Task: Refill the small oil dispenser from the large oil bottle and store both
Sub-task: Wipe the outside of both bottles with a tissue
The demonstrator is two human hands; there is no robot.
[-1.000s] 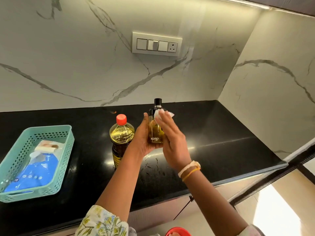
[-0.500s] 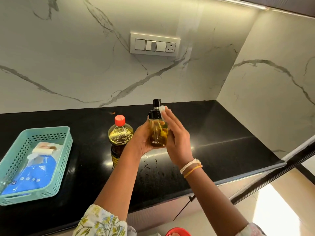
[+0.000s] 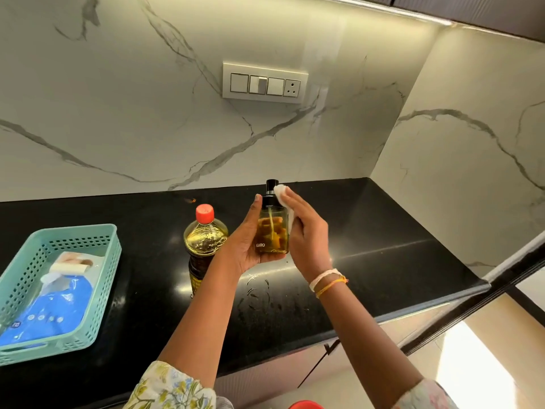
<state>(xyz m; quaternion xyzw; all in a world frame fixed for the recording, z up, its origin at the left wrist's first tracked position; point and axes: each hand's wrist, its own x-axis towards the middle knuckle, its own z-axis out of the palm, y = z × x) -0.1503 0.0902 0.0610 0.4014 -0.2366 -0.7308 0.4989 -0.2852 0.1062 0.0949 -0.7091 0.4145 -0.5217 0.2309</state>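
Note:
My left hand (image 3: 246, 246) grips the small oil dispenser (image 3: 272, 231), a clear glass bottle with a black pump top and yellow oil inside, lifted above the black counter. My right hand (image 3: 306, 228) presses a white tissue (image 3: 283, 199) against the dispenser's right side and black collar, fingers fairly straight along the glass. The large oil bottle (image 3: 203, 243), with a red cap on, stands upright on the counter just left of my left hand.
A teal perforated basket (image 3: 109, 252) with a blue packet and a white item sits at the counter's left. Oil smears mark the black counter (image 3: 383, 261) below my hands. A switch panel (image 3: 264, 83) is on the marble wall; the counter ends at the right.
My right hand with the tissue has slid from the front of the dispenser round to its right side and up by the collar. The left hand keeps holding the dispenser.

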